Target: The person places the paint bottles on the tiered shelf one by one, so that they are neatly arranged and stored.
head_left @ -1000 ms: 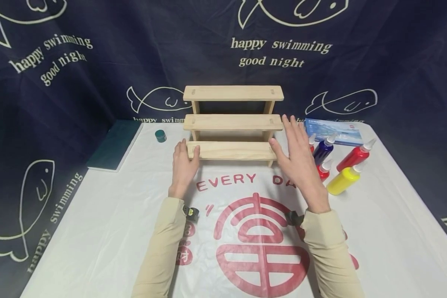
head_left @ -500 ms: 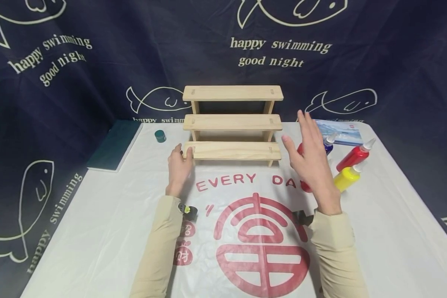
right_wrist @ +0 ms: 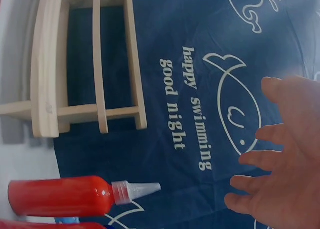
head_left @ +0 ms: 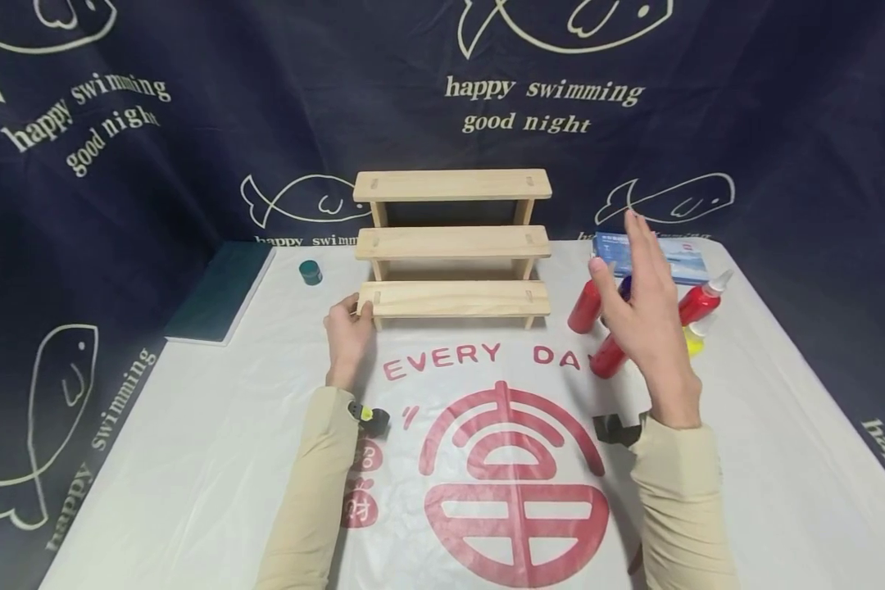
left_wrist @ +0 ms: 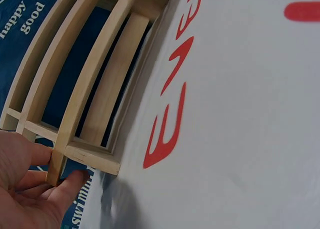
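"Dark blue cloth point(head_left: 383, 106) printed with white fish hangs behind the white-covered table point(head_left: 767, 459). What's different from a second ago?"

"Mostly the right hand point(head_left: 645, 315) – it has moved away from the right end of the wooden stand point(head_left: 453, 241) and is now well apart from it."

"Is it holding anything?"

"Nothing. Its fingers are extended and the thumb stands wide. From the head view it covers part of the group of bottles point(head_left: 585, 310), but the right wrist view shows the nearest red one apart from it."

"And the left hand point(head_left: 348, 340)?"

"Still at the stand's left end, its grasp narrow: fingers on one side of the lowest shelf point(head_left: 453, 299), thumb on the other. How firmly it pinches, I can't tell."

"So where does that leave the stand?"

"Upright near the table's back edge, all three tiers level – I'd judge it steady on its own legs, with only one hand on it now."
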`<state>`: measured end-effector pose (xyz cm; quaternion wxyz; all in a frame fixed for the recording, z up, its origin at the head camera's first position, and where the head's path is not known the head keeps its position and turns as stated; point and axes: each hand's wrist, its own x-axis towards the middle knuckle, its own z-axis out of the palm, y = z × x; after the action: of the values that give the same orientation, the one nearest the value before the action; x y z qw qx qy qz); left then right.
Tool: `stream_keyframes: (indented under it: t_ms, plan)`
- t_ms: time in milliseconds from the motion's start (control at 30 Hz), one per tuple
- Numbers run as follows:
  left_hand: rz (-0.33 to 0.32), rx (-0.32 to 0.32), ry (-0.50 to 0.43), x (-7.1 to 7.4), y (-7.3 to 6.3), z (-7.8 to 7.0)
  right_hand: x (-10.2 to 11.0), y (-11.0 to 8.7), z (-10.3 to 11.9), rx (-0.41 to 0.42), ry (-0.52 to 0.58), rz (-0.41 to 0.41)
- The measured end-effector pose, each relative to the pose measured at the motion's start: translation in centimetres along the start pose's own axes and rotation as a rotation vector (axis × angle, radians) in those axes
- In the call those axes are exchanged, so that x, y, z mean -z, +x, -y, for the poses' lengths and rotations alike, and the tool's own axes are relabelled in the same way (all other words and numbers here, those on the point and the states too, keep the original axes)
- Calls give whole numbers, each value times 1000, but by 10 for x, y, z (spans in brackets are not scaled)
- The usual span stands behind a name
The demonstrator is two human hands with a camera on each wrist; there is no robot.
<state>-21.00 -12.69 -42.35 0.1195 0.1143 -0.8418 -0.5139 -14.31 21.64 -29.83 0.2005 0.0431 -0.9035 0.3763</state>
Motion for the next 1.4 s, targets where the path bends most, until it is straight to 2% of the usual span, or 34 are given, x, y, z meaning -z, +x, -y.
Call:
stream_keyframes:
  t_ms: [200,433,733,900,1133,1400]
  plan:
    - [-50,51,-41,-6,3,4,14,-4,-5,-13,1,-61]
    - [-80,155,-126,-6,4,6,28,-6,-17,-7,33,-166]
    - [-94,228,-222,-1,3,7,43,-6,-36,-122,73,-230]
    - [-94,240,-229,-6,3,4,53,-10,-51,-220,116,-207]
    - [-94,252,-256,-4,3,3,59,-16,-65,-341,160,-149]
    - [-82,261,-254,-5,2,4,65,-24,-78,-411,216,-105]
